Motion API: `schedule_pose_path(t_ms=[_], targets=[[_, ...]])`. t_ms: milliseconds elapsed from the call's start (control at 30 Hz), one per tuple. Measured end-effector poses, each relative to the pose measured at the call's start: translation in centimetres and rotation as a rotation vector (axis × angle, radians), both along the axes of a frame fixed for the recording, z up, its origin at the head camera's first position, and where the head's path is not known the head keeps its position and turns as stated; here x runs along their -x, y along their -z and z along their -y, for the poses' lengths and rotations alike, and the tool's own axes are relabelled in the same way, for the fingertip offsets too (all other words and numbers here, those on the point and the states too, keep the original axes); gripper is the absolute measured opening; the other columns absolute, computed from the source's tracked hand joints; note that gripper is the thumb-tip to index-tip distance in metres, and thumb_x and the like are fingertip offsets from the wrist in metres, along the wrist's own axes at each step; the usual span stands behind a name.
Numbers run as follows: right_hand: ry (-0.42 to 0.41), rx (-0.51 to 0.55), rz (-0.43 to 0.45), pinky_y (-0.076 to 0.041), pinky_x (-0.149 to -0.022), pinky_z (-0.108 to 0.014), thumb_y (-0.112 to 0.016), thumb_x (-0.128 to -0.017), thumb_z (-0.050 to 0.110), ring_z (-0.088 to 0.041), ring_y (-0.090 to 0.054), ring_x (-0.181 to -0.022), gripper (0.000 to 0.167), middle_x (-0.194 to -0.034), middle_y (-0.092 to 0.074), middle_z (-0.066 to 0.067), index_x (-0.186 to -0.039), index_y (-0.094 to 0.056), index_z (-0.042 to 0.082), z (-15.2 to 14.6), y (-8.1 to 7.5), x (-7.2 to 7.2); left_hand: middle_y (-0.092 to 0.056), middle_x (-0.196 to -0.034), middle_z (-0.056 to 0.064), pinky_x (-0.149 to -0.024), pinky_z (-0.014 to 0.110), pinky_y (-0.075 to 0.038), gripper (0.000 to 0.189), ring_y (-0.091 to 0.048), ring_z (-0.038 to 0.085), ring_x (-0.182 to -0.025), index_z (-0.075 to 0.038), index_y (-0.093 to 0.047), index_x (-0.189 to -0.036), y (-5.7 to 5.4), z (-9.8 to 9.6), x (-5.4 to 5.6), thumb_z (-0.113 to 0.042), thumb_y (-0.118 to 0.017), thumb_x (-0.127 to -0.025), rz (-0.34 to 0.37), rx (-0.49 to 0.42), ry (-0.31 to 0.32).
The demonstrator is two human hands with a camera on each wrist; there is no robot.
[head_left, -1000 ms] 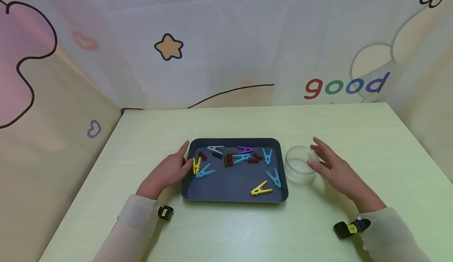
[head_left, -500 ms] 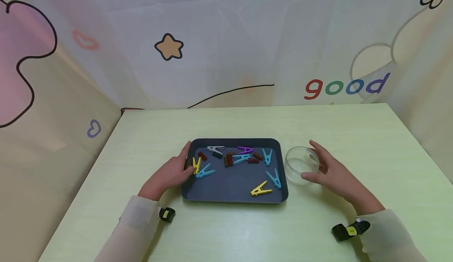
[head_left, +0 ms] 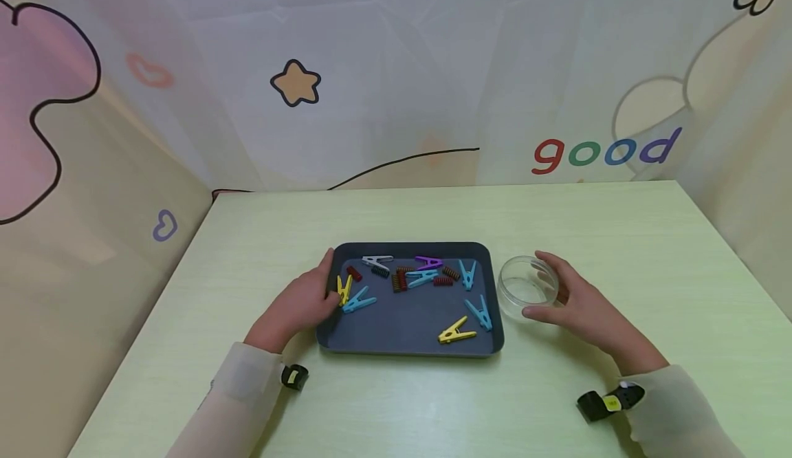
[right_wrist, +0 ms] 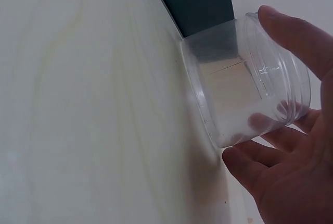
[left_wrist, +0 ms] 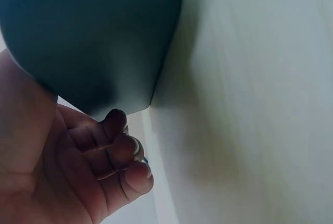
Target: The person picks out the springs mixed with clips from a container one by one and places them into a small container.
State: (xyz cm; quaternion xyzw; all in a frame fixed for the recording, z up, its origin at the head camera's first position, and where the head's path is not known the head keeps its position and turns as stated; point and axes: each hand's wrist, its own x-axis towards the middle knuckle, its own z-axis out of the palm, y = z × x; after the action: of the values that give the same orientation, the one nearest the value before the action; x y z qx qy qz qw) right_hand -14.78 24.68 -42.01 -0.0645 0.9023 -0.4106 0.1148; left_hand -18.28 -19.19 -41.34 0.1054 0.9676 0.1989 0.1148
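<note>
A dark grey tray [head_left: 396,331] lies on the table, holding yellow [head_left: 456,333], light blue [head_left: 480,315], purple [head_left: 429,263] and pale grey clothespins [head_left: 376,260], plus several small dark coil pieces like springs [head_left: 443,280]. My left hand [head_left: 295,304] grips the tray's left side, thumb over the rim; in the left wrist view several fingers [left_wrist: 125,148] are curled beside its outer wall [left_wrist: 99,36]. To the tray's right stands a clear plastic jar [head_left: 512,301]. My right hand [head_left: 584,310] holds it, thumb on the near side, fingers round the far side. The jar [right_wrist: 223,88] shows no contents.
A pale wood-grained table [head_left: 396,403] bears everything. Behind it hangs a printed cloth backdrop [head_left: 396,86], which also runs down both sides. Each wrist wears a small black strapped device [head_left: 294,377]. Tray and jar stand close together.
My right hand has shifted slightly left, its thumb coming to the jar's near side and its fingers closing round it. My left thumb has settled on the tray's rim. Tray and jar look unmoved.
</note>
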Motion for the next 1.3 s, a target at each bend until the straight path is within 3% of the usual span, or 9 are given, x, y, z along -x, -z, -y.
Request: schedule_pose_path(t_ms=[100,400,767,1300], targets=[[-0.002,-0.001,-0.004,-0.035,-0.105,-0.062,-0.075,-0.079,0.049,-0.050,-0.030,-0.138,0.105,-0.158,-0.024,-0.019,-0.156,-0.011,0.019,-0.1,0.0,0.0,-0.055,-0.133,0.020,-0.073,0.033,-0.046,0.078,-0.055,0.021,-0.084,0.003,-0.011,-0.153,-0.2,-0.2,-0.1,-0.017,-0.051,-0.090,-0.031,0.016,0.018],[-0.005,0.001,-0.011,-0.035,-0.105,-0.062,-0.075,-0.080,0.049,-0.048,-0.031,-0.139,0.103,-0.157,-0.027,-0.018,-0.155,-0.012,0.018,-0.2,0.0,0.0,-0.062,-0.096,0.013,-0.064,0.029,-0.043,0.075,-0.052,0.017,-0.069,0.004,-0.011,-0.153,-0.2,-0.4,0.1,-0.015,-0.049,-0.091,-0.040,0.006,0.029],[0.006,-0.003,-0.011,-0.037,-0.104,-0.063,-0.074,-0.079,0.052,-0.046,-0.031,-0.139,0.103,-0.156,-0.030,-0.015,-0.155,-0.013,0.021,-0.3,0.2,0.7,-0.053,-0.076,0.007,-0.064,0.030,-0.042,0.074,-0.050,0.017,-0.065,0.004,-0.009,-0.153,0.2,-0.4,0.9,-0.015,-0.047,-0.093,-0.028,0.017,0.015],[0.024,0.069,0.006,-0.031,-0.108,-0.063,-0.075,-0.081,0.046,-0.045,-0.026,-0.143,0.102,-0.158,-0.028,-0.015,-0.155,-0.012,0.020,-0.4,0.4,1.5,-0.063,-0.096,0.016,-0.066,0.031,-0.045,0.072,-0.054,0.019,-0.070,0.003,-0.008,-0.154,0.7,0.1,1.5,-0.017,-0.044,-0.094,-0.025,0.011,-0.065]])
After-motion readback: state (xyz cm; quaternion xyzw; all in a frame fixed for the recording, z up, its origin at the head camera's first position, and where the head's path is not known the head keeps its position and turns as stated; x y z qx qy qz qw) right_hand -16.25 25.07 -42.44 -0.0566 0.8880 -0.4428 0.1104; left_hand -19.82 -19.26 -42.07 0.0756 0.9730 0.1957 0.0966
